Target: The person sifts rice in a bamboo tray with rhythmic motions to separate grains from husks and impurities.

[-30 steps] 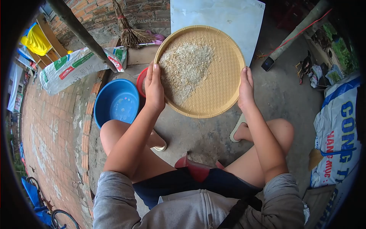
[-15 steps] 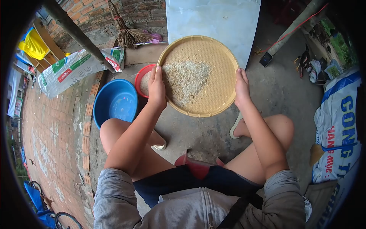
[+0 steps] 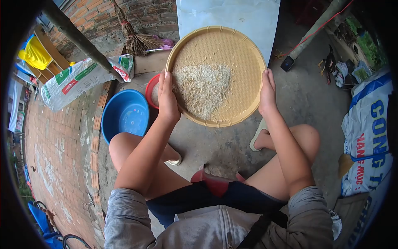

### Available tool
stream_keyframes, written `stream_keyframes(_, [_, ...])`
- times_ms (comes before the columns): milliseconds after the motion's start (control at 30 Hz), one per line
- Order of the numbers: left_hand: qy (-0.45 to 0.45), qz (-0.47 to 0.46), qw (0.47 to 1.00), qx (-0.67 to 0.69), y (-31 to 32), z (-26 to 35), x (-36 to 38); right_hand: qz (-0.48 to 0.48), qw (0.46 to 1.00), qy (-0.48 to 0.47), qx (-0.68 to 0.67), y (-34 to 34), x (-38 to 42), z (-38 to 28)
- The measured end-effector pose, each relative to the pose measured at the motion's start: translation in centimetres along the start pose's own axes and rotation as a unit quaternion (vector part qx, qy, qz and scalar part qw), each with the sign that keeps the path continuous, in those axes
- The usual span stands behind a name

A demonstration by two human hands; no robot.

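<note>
A round woven winnowing basket (image 3: 246, 79) is held up in front of me, above the floor. On its left half lies a heap of pale grain (image 3: 205, 87) mixed with husks, and stray grains dot the far part of the weave. My left hand (image 3: 168, 97) is closed on the left rim, thumb on top. Opposite it, my right hand (image 3: 268, 92) grips the right rim. The fingers under the basket are hidden on both sides. Partly behind my left hand stands a red basin (image 3: 150, 92) with grain-like contents.
Left of my knee sits a blue basin (image 3: 126, 114). A straw broom (image 3: 139, 41) leans on the brick wall, and a white panel (image 3: 228, 14) stands beyond the basket. A wooden post (image 3: 78, 39) rises at left. Printed sacks (image 3: 367, 137) line the right side.
The basket has come up nearer to me, its far rim raised. The grain heap has shifted and bunched toward the middle. Both hands keep their hold on the rim.
</note>
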State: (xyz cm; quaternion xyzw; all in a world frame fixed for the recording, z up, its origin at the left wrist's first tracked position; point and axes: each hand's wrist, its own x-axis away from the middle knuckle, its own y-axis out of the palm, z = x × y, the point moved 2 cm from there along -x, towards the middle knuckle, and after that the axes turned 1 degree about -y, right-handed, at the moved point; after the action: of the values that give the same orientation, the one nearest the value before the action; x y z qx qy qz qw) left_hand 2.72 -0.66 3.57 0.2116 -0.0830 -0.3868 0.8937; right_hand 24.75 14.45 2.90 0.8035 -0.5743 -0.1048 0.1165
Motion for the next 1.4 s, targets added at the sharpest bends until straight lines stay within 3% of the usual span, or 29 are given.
stream_keyframes(67, [-0.023,0.007,1.0,-0.001,-0.6,-1.2,-0.6,0.012,0.999,0.039,0.024,-0.4,-0.5,1.1])
stream_keyframes(167, [-0.045,0.017,0.999,0.019,-1.0,-1.3,-0.9,0.067,0.998,0.019,0.013,0.0,0.4,1.1])
stream_keyframes(233, [0.033,-0.041,0.999,0.005,0.4,1.0,0.0,0.048,0.999,0.004,-0.014,0.0,0.7,-0.1])
stream_keyframes(300, [0.04,-0.043,0.998,-0.005,0.4,0.9,0.0,0.026,0.999,0.005,-0.031,0.0,0.8,-0.6])
stream_keyframes(400, [-0.052,0.018,0.998,-0.018,-0.2,-1.2,-0.7,0.067,0.996,0.06,-0.005,-0.2,0.8,1.0])
stream_keyframes(467, [-0.042,0.017,0.999,-0.011,-0.4,-1.3,-0.6,0.102,0.992,0.072,0.022,-0.2,0.8,1.4])
stream_keyframes(633, [0.006,-0.039,0.999,0.001,0.3,0.7,0.0,0.067,0.997,0.029,0.012,-0.3,0.8,0.6])
stream_keyframes(733, [-0.059,0.002,0.998,0.019,-0.1,-0.7,-0.5,0.075,0.996,0.046,0.012,-0.2,0.7,1.8])
stream_keyframes(900, [0.013,0.021,0.999,-0.037,0.4,0.1,0.0,0.095,0.995,0.008,0.009,-0.2,1.1,0.7])
stream_keyframes(967, [0.042,-0.045,0.998,-0.021,0.8,0.8,0.2,0.07,0.997,-0.029,-0.002,-0.5,0.7,0.3])
stream_keyframes(1000, [0.006,0.009,1.0,-0.027,0.3,-0.1,-0.3,0.07,0.997,-0.027,0.0,-0.4,0.5,0.6])
stream_keyframes(1100, [-0.047,0.035,0.998,-0.001,-0.4,-1.5,-0.7,0.1,0.994,0.029,-0.019,-0.7,0.1,2.0])
stream_keyframes(1167, [-0.005,0.008,1.0,-0.008,0.4,-0.2,0.1,0.077,0.995,-0.039,0.048,-0.9,0.5,2.0])
stream_keyframes(1267, [0.035,-0.012,0.998,-0.044,1.1,1.2,0.6,0.076,0.996,-0.037,-0.002,-0.6,0.4,1.2])
stream_keyframes(1367, [-0.049,0.043,0.997,-0.047,0.3,-0.6,-0.1,0.084,0.996,0.021,0.014,-0.9,0.1,2.7])
stream_keyframes(1400, [-0.028,0.047,0.997,-0.061,0.4,-0.4,0.0,0.083,0.996,0.021,0.013,-0.8,0.2,2.7])
